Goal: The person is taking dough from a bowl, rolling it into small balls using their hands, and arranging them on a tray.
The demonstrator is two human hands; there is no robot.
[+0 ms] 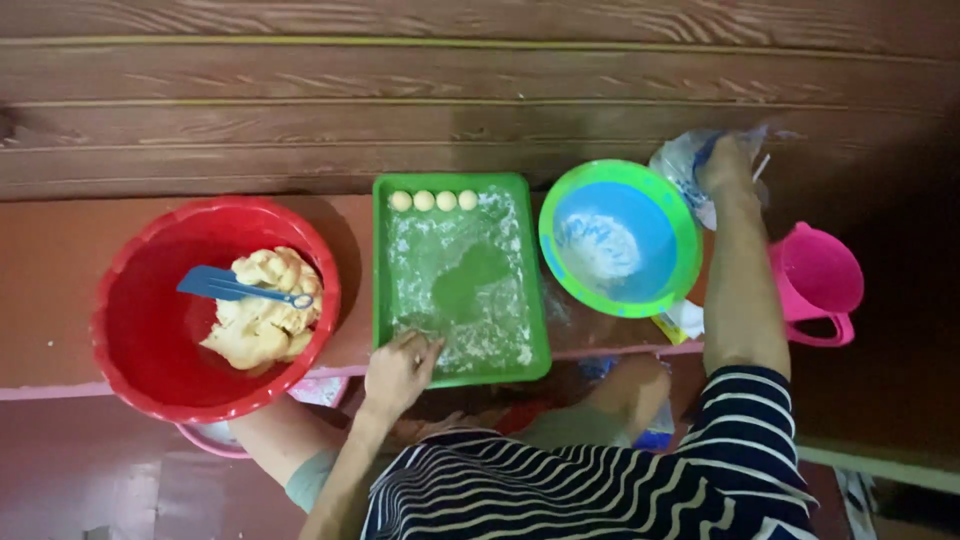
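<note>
My left hand (pixel 398 368) rests at the near left edge of a green tray (pixel 385 290), fingers touching its floured floor. Several small dough balls (pixel 433 201) lie in a row along the tray's far edge. My right hand (pixel 727 162) reaches far right into a clear plastic bag (pixel 683 160) of flour behind a green bowl with a blue inside (pixel 680 215), which holds white flour (pixel 603 247). Whether the hand grips anything inside the bag is hidden.
A red bowl (pixel 130 300) at left holds a lump of yellow dough (pixel 258 325) with a blue spatula (pixel 232 287) lying on it. A pink jug (pixel 818 280) stands at far right. A wooden wall (pixel 400 90) runs behind the pink bench (pixel 50 260).
</note>
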